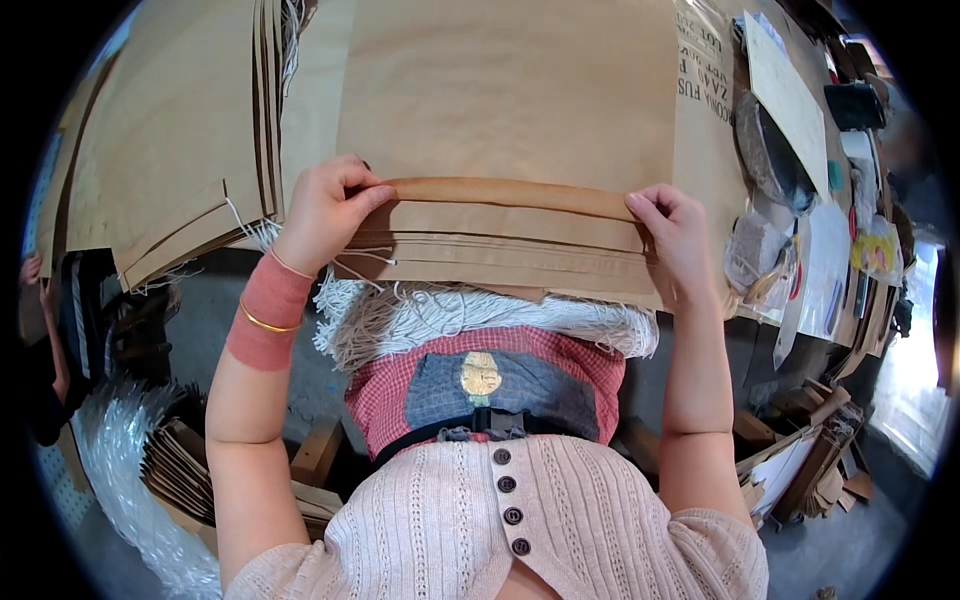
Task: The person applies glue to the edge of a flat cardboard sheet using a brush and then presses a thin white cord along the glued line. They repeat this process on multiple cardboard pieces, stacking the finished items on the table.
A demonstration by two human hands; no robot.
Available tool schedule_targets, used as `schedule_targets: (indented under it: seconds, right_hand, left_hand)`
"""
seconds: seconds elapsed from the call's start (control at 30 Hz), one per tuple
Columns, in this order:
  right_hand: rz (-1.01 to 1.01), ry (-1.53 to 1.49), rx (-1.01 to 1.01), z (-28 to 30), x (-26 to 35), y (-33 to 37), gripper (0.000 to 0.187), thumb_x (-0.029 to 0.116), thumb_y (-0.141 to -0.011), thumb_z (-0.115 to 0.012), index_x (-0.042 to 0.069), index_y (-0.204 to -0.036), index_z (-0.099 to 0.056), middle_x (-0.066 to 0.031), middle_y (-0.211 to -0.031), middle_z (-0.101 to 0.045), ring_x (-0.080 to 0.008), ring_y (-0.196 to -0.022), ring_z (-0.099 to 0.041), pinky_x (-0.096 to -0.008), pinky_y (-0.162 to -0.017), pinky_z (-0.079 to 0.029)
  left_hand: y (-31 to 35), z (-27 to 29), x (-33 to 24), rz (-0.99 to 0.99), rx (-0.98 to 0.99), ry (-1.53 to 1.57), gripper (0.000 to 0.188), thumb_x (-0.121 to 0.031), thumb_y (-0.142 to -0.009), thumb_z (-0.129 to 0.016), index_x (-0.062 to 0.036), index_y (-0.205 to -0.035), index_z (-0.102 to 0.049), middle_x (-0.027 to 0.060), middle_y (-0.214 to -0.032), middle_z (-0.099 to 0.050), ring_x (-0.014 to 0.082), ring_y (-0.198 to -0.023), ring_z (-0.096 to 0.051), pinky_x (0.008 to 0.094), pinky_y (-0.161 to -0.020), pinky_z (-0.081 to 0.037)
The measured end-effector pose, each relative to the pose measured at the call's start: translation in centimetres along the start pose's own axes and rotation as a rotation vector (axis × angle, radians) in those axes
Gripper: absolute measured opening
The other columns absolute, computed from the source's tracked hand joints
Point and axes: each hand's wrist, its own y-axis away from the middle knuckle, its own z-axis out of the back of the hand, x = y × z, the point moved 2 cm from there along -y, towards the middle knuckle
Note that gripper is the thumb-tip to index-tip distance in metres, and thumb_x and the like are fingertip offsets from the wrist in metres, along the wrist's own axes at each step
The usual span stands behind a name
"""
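A large brown paper sack point(510, 100) lies flat on the stack in front of me, its near edge turned up into a narrow folded strip point(510, 195). At the strip's left end, my left hand point(335, 210) is closed, pinching the paper between thumb and fingers. My right hand point(680, 235) pinches the other end the same way. Below the strip, the layered edges of more brown paper sacks point(520, 245) show in steps. A thick bundle of white strings point(490, 312) lies across my lap, and a few loose strings stick out near my left wrist.
Another stack of brown paper sacks point(180, 130) stands at the left. On the right are a white sheet point(785, 85), clear plastic bags point(755, 250) and small tools. Clear plastic wrap point(140, 480) and stacked brown card point(180, 465) sit low at the left. Another person's arm point(55, 340) shows at the far left.
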Motion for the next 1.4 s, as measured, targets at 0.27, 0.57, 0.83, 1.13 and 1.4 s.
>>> schedule_targets:
  seconds: [0.27,0.57,0.83,1.13,1.4]
  right_hand:
    - [0.588,0.921,-0.397,-1.9,-0.7,1.2,0.031,0.013,-0.081,-0.067,0.003,-0.110,-0.059,-0.0112,-0.095,-0.060,-0.0276,-0.085,-0.058,-0.0346,-0.072,-0.048]
    - [0.474,0.963,-0.010,-8.2,1.5,4.7,0.073,0.033,-0.087,-0.060,-0.004,-0.141,-0.028,-0.0206,-0.148,-0.026,-0.0344,-0.137,-0.027,-0.0398,-0.113,-0.020]
    - [0.365,0.939,-0.516,-0.4,-3.7,3.5,0.056,0.028,-0.085,-0.062,-0.009,-0.124,-0.047,-0.0240,-0.134,-0.044,-0.0367,-0.124,-0.042,-0.0423,-0.103,-0.035]
    - [0.598,1.082,-0.629,0.1,-1.6,3.5,0.030,0.013,-0.076,-0.066,-0.003,-0.102,-0.063,-0.0166,-0.115,-0.061,-0.0302,-0.090,-0.058,-0.0385,-0.080,-0.048]
    - [0.524,1.001,-0.663,-0.5,-3.4,3.0,0.027,0.014,-0.075,-0.068,-0.002,-0.097,-0.064,-0.0151,-0.110,-0.063,-0.0294,-0.090,-0.061,-0.0381,-0.080,-0.049]
  left_hand:
    - [0.4,-1.8,-1.9,0.184,-0.166,-0.610,0.035,-0.017,-0.081,-0.065,0.0004,-0.110,-0.057,0.0167,-0.096,-0.064,0.0290,-0.085,-0.061,0.0387,-0.071,-0.048]
    - [2.7,-5.4,-2.6,-0.116,-0.017,-0.749,0.081,-0.041,-0.083,-0.062,0.0064,-0.140,-0.028,0.0250,-0.146,-0.027,0.0388,-0.137,-0.023,0.0429,-0.112,-0.022]
    - [2.8,-2.7,0.7,-0.107,-0.206,-0.414,0.064,-0.034,-0.096,-0.048,0.0117,-0.136,-0.028,0.0312,-0.143,-0.028,0.0425,-0.134,-0.027,0.0437,-0.111,-0.023]
    - [2.3,-3.3,1.6,-0.098,-0.149,-0.425,0.058,-0.023,-0.093,-0.051,0.0115,-0.135,-0.030,0.0313,-0.143,-0.027,0.0432,-0.134,-0.025,0.0446,-0.111,-0.023]
    - [2.4,-4.8,1.2,-0.080,-0.212,-0.537,0.071,-0.036,-0.092,-0.052,0.0142,-0.136,-0.026,0.0346,-0.143,-0.024,0.0469,-0.134,-0.022,0.0474,-0.111,-0.021]
